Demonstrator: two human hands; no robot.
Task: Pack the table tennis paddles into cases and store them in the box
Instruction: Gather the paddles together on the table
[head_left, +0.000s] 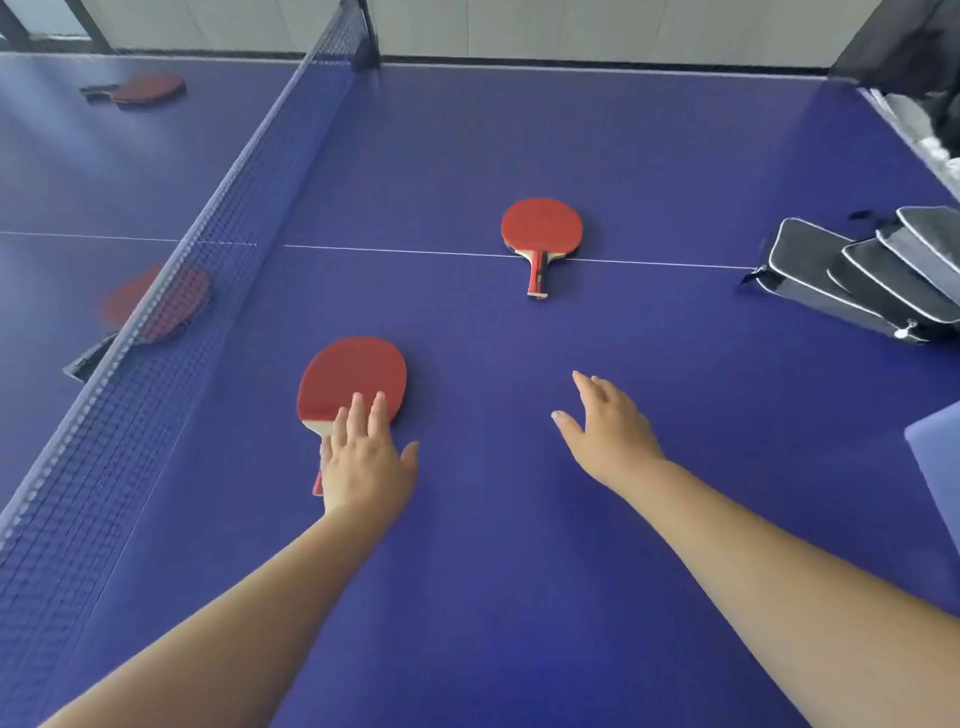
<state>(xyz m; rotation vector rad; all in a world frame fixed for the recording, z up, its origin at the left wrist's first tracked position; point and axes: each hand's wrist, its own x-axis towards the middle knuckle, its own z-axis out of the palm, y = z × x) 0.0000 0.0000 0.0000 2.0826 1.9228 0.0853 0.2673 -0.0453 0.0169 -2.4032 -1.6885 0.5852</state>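
A red paddle (353, 379) lies flat on the blue table (519, 571), near the net and on the left side. The left hand (369, 462) rests on top of its handle and the low edge of the red part. The fingers are straight and close together, with the thumb sticking out to the right. They do not curl around the paddle.

The right hand (608, 431) is over the bare table, a little to the right of that paddle. Its fingers are straight and spread a bit, and it holds nothing. I cannot tell if it touches the table.

A second red paddle (540, 228) lies farther away, in the middle, with its handle across the white line (415, 253).

Far right, a pile of black and grey cases (872, 275) lies near the table's edge, each one leaning on the next.

The net (208, 234) runs along the left. Behind it lie two more red paddles, one close to the net (156, 301) and one far off in the corner (148, 88).
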